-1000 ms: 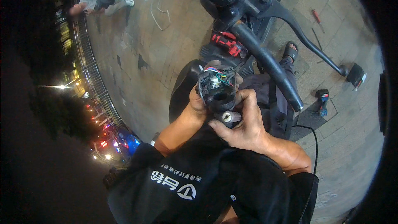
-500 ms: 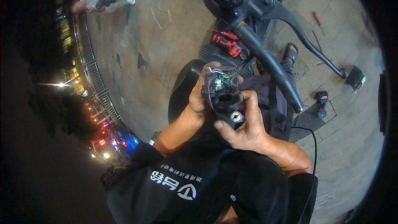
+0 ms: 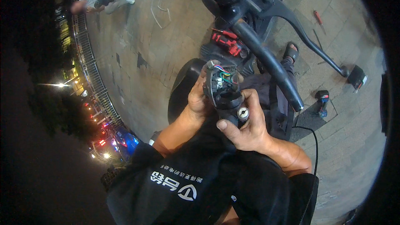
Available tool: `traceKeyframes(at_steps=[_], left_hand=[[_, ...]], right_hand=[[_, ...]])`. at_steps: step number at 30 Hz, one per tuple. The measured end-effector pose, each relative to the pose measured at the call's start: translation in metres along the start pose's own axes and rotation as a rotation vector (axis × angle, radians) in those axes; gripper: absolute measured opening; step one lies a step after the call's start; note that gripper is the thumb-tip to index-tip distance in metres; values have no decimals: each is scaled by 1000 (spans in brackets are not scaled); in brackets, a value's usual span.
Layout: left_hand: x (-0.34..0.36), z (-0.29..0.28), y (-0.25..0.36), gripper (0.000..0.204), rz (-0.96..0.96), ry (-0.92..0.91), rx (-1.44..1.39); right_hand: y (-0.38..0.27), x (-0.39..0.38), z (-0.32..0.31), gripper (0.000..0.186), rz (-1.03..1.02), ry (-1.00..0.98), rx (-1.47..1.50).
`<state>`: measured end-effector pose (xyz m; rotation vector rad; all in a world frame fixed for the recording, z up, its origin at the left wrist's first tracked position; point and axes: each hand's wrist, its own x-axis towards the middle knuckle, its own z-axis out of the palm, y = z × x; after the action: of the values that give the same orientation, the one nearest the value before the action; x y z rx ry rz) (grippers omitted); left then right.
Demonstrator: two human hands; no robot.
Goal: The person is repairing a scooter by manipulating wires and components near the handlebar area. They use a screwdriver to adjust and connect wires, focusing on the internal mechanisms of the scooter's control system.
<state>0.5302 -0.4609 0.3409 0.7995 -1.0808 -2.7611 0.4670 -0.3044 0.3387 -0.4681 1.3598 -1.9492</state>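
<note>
In front of my chest, both hands hold an opened black handlebar switch housing [image 3: 212, 93]. Thin coloured wires [image 3: 225, 74] and a white connector show in its open upper part; below them is a black ring-shaped section. My left hand [image 3: 198, 96] wraps the housing's left side, with some fingers hidden behind it. My right hand [image 3: 252, 129] grips the lower right, index finger bent along the side and thumb stretched below. Between that thumb and finger shows a round silver piece with a dark slot [image 3: 243, 113]; how it attaches is hidden.
A bare dark handlebar [image 3: 271, 64] with a brake lever [image 3: 304, 35] slants close above my right hand. A red tool [image 3: 228, 43] lies beyond the housing. On the paving at right are a screwdriver [image 3: 318, 18] and a cordless drill [image 3: 322, 102]. Another person [image 3: 110, 2] is far left.
The silver slotted piece has shifted slightly right and up and now faces me more fully. The housing has turned a little in my hands; my grip stays much the same.
</note>
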Motion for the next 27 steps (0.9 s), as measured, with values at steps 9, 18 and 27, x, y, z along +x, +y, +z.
traceKeyframes(at_steps=[9,18,27], left_hand=[[2,-2,-5,65,-9,-41,-13],[-3,1,-6,61,-34,-31,-102],[2,-2,-7,56,-81,-133,-345]], right_hand=[[0,-4,2,49,166,-25,219],[-4,-4,1,53,184,-18,206],[-3,-5,3,54,180,-11,170]])
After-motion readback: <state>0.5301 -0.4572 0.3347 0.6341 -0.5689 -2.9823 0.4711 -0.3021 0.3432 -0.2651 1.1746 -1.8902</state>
